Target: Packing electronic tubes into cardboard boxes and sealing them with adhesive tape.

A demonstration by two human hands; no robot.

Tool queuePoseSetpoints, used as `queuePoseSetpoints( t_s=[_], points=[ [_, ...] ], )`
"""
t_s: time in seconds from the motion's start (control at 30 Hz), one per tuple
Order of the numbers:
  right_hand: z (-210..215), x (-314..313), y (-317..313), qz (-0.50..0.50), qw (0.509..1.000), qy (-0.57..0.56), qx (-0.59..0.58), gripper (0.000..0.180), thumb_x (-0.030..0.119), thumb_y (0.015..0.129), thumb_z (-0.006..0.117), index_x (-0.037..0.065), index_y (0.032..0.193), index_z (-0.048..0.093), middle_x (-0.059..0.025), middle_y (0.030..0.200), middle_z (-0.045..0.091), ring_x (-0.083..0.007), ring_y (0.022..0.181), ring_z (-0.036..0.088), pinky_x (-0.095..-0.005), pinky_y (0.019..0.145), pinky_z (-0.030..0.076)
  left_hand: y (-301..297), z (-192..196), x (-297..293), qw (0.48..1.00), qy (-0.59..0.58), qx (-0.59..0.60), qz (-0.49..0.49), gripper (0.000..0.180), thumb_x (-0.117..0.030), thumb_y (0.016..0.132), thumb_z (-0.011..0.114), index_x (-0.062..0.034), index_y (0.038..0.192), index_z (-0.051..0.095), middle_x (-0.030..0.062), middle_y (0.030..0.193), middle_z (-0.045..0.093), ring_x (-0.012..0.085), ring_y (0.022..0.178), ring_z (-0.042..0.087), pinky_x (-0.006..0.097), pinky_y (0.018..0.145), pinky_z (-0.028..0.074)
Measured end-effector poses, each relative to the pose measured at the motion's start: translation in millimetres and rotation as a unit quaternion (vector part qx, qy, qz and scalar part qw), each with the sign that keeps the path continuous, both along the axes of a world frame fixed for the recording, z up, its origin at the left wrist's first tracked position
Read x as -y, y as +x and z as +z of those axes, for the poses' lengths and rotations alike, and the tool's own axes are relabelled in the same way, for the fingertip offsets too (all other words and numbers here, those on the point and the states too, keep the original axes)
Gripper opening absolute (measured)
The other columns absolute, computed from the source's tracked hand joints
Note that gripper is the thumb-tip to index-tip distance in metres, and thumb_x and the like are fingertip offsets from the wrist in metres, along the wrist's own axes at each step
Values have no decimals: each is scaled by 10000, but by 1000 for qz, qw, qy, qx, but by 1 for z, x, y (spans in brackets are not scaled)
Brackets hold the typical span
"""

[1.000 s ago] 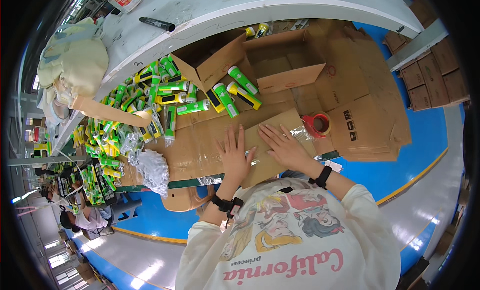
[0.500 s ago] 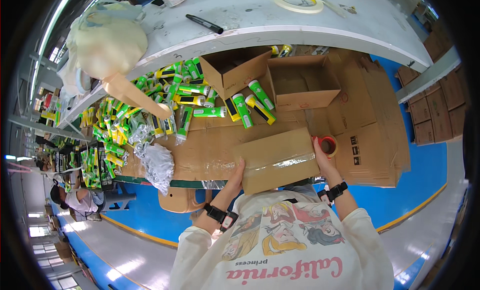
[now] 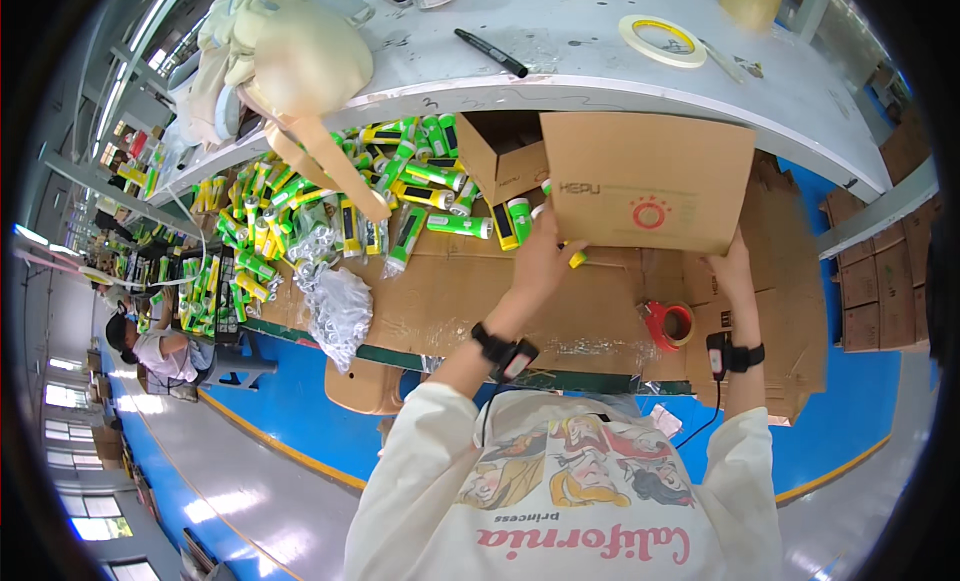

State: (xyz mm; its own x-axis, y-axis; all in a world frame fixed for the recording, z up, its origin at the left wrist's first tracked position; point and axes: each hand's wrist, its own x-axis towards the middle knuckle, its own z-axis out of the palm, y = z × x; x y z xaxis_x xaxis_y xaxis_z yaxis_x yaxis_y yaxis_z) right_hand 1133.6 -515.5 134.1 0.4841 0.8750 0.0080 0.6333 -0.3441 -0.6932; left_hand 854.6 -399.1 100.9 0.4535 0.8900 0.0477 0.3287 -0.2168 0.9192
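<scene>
A brown cardboard box (image 3: 650, 186) is held up between my two hands over the far right of the work surface, a printed side facing me. My left hand (image 3: 540, 256) grips its lower left corner, close to several green and yellow flashlights (image 3: 503, 226). Around the lower right corner closes my right hand (image 3: 733, 271), its fingertips partly hidden by the box. An open cardboard box (image 3: 490, 156) stands just left of the held one, partly covered by it. Whatever lies behind the held box is hidden.
Flashlights are heaped (image 3: 270, 211) at the left, beside crumpled clear plastic bags (image 3: 340, 311). A red tape dispenser (image 3: 655, 324) lies on the flattened cardboard (image 3: 590, 291). The shelf (image 3: 590, 81) above holds a black marker (image 3: 490, 53) and a tape roll (image 3: 662, 41). A beige strap (image 3: 335, 171) hangs down.
Both hands have moved forward and up, away from my body. The box in them now shows a printed side instead of its taped face. The tape dispenser beside it is now uncovered.
</scene>
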Motion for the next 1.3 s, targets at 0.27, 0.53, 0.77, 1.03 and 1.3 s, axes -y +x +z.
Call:
queuePoseSetpoints(
  t_s=[0.27, 0.53, 0.77, 1.03, 1.3],
  points=[
    [-93, -8, 56, -125, 956, 266, 10, 796, 19, 766, 592, 55, 1414, 131, -195, 1215, 487, -258, 1162, 464, -337, 908, 425, 59, -41, -5, 977, 204, 46, 40, 1022, -30, 704, 692, -46, 1428, -28, 228, 1411, 204, 373, 1328, 223, 441, 1056, 273],
    [-52, 0, 38, -141, 892, 201, -380, 760, 68, 814, 622, 30, 1399, 137, -195, 1257, 454, -266, 1151, 459, -364, 1011, 329, 68, -59, 0, 964, 215, -56, -146, 867, -39, 642, 708, -52, 1382, 257, 230, 1449, 135, 420, 1299, 243, 446, 1041, 304],
    [-54, 1, 24, -63, 972, 216, 63, 625, 16, 796, 598, 38, 1349, 306, -200, 1416, 283, -316, 1343, 225, -427, 1068, 251, 40, -92, 0, 963, 144, -122, -194, 679, -120, 740, 653, -53, 1344, 350, 214, 1379, 318, 365, 1262, 342, 414, 1017, 342],
    [-20, 152, 22, -226, 882, -74, 406, 669, 92, 763, 619, 61, 1367, 334, -155, 1461, 220, -334, 1356, 182, -546, 1064, 184, 54, -105, -29, 923, -26, -72, -377, 434, -203, 814, 625, -12, 1191, 524, 180, 1172, 561, 312, 1123, 519, 369, 961, 397],
    [-17, 172, -21, -190, 930, -103, 296, 734, 60, 699, 661, 53, 1342, 308, -164, 1469, 174, -350, 1350, 184, -509, 1071, 203, 144, -118, -71, 942, 217, -123, -226, 749, -351, 756, 682, -91, 1341, 293, 191, 1389, 326, 333, 1244, 386, 395, 998, 354]
  ],
)
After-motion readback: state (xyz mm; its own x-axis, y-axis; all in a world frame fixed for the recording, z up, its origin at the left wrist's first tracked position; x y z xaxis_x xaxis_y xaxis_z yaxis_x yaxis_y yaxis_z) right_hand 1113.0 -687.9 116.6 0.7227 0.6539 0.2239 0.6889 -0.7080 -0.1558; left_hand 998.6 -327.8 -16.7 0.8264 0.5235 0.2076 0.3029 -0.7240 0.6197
